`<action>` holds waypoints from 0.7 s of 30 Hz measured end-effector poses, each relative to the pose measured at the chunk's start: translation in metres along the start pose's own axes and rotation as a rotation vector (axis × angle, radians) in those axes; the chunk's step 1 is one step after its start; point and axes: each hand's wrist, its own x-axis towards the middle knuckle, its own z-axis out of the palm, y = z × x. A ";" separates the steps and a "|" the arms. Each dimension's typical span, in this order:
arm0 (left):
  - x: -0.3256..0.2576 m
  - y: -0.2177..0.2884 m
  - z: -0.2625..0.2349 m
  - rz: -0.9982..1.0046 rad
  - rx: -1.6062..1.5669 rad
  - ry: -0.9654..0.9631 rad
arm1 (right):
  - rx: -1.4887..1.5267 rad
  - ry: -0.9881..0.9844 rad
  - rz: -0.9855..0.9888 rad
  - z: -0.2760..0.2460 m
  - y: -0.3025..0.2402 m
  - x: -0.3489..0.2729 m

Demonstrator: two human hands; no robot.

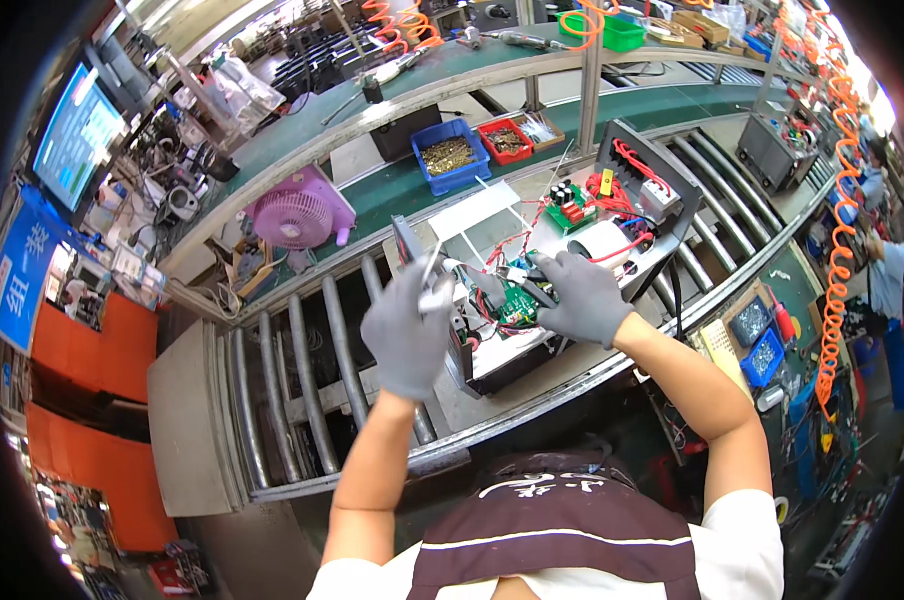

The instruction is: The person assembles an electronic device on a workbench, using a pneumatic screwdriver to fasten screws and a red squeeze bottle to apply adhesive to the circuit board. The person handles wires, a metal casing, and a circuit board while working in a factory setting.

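An opened electrical unit (492,357) with a dark casing sits on the roller conveyor before me. Inside its near left part is a green circuit board (518,306) with red and black wires. My right hand (584,298), in a grey glove, bends its fingers over the board's right side, at a dark part I cannot make out. My left hand (407,335), also gloved, is raised at the unit's left end. Motion smears its fingers, and whether they hold anything is unclear. Farther right in the unit are a second green board (569,208), a white cylinder (600,243) and red cables (632,160).
Metal rollers (312,372) run left and right of the unit. Behind it stand a blue bin (450,182) and a red bin (520,157) of small metal parts, and a purple fan (294,218). Another unit (772,150) stands far right. Orange coiled hoses (834,280) hang at the right.
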 end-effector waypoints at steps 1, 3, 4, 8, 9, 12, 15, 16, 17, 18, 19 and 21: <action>0.017 -0.010 0.000 0.028 0.151 -0.106 | -0.056 -0.016 0.009 -0.001 -0.006 0.009; 0.041 -0.024 0.013 0.060 0.254 -0.303 | -0.182 -0.025 -0.008 0.002 -0.013 0.021; 0.048 -0.027 0.023 0.088 0.291 -0.382 | -0.247 -0.030 -0.008 0.003 -0.014 0.025; 0.068 -0.023 0.047 0.153 0.261 -0.621 | -0.250 -0.103 0.022 0.003 -0.016 0.030; 0.071 -0.024 0.052 0.156 0.240 -0.662 | -0.170 -0.136 0.031 0.005 -0.013 0.030; 0.078 -0.032 0.065 0.018 0.063 -0.671 | 0.002 -0.193 0.050 0.004 -0.007 0.026; 0.088 -0.043 0.077 -0.084 -0.102 -0.681 | 0.035 -0.191 0.036 -0.004 0.005 0.023; 0.092 -0.043 0.080 -0.113 -0.147 -0.662 | 0.036 -0.146 0.043 -0.011 0.007 0.021; 0.096 -0.042 0.083 -0.142 -0.192 -0.644 | -0.001 -0.137 0.092 -0.015 0.011 0.022; 0.098 -0.042 0.089 -0.096 -0.153 -0.612 | -0.038 -0.128 0.140 -0.019 0.016 0.024; 0.102 -0.039 0.094 -0.067 -0.045 -0.624 | -0.076 -0.119 0.188 -0.023 0.021 0.026; 0.112 -0.032 0.106 -0.010 0.171 -0.640 | -0.331 -0.056 0.101 -0.024 0.037 0.034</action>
